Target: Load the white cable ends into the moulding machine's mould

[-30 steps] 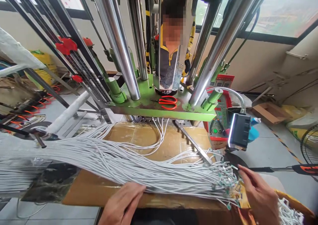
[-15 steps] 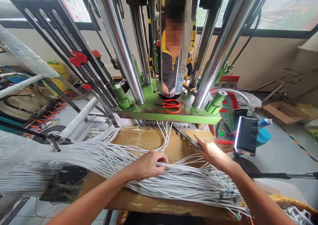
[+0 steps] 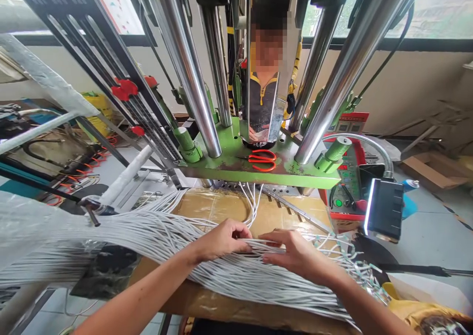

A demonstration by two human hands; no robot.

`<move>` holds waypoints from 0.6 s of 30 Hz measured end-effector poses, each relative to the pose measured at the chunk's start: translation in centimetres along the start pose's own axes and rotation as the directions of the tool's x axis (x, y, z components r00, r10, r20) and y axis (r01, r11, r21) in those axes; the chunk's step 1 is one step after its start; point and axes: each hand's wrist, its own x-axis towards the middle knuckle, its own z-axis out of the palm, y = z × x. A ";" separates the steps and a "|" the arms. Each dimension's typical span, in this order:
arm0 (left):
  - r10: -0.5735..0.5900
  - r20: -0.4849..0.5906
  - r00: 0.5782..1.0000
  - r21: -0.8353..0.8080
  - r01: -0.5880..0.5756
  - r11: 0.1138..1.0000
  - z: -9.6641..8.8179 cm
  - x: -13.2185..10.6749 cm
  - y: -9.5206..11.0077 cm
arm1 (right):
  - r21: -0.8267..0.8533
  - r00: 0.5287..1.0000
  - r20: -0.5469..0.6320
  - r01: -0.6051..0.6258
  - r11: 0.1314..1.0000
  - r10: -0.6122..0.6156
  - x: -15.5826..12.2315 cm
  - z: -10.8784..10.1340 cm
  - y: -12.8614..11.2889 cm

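A thick bundle of white cables (image 3: 244, 278) runs sideways across the table before me. My left hand (image 3: 226, 239) is closed around some strands at the top of the bundle, thumb toward the right. Just to its right, my right hand (image 3: 295, 253) has its fingers and thumb curled round the same strands. The undersides of both grips are hidden. Beyond my hands, a narrow metal bar (image 3: 295, 208) with small blocks along it slants out from under the press, untouched. Several white cables (image 3: 254, 204) lead under the green press plate (image 3: 236, 170).
Orange-handled scissors (image 3: 263, 158) lie on the press plate, between steel columns (image 3: 195, 69). On the right stand a red control box (image 3: 342, 177) and a lamp (image 3: 384, 209) on a flexible neck. Brown tape-covered board (image 3: 210, 204) lies under the cables.
My right hand has left the metal bar and come left and down onto the cables beside my left hand. The left hand keeps its hold. The view has shifted slightly.
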 end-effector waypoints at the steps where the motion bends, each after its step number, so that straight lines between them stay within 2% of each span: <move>1: -0.004 0.003 1.000 0.000 0.004 1.000 -0.1 -0.1 -0.1 | 0.028 1.000 0.006 -0.017 0.999 0.016 0.0 0.3 0.1; 5: -0.001 0.026 1.000 0.045 0.000 0.999 0.1 -0.6 0.0 | 0.152 0.990 0.078 -0.131 0.980 0.120 0.1 0.9 1.2; 7: 0.047 -0.023 0.999 0.130 -0.044 0.991 0.7 -0.7 0.6 | 0.130 0.993 0.065 -0.108 0.986 0.100 0.1 1.5 1.1; 9: 0.147 -0.081 0.986 0.256 -0.122 0.959 1.5 -1.2 1.4 | -0.025 0.999 -0.053 -0.005 1.000 0.003 -0.2 2.4 0.5; 11: 0.244 -0.105 0.964 0.355 -0.193 0.915 2.1 -2.3 2.0 | -0.193 0.988 -0.135 0.048 0.980 -0.075 -1.0 3.2 -0.3; 13: 0.306 -0.153 0.940 0.389 -0.227 0.893 2.1 -4.2 2.2 | -0.301 0.993 -0.102 0.030 0.953 -0.063 -2.4 3.4 -0.6; 16: 0.336 -0.306 0.891 0.411 -0.195 0.891 1.9 -7.3 1.3 | -0.496 0.998 -0.042 0.029 0.868 -0.057 -5.2 2.6 0.3; 17: 0.305 -0.314 0.899 0.414 -0.159 0.896 2.1 -8.1 0.8 | -0.581 0.995 -0.049 0.043 0.813 -0.087 -6.1 2.3 0.7; 18: 0.252 -0.286 0.925 0.412 -0.118 0.903 2.7 -8.6 0.3 | -0.663 0.991 -0.057 0.055 0.747 -0.124 -6.9 2.2 1.2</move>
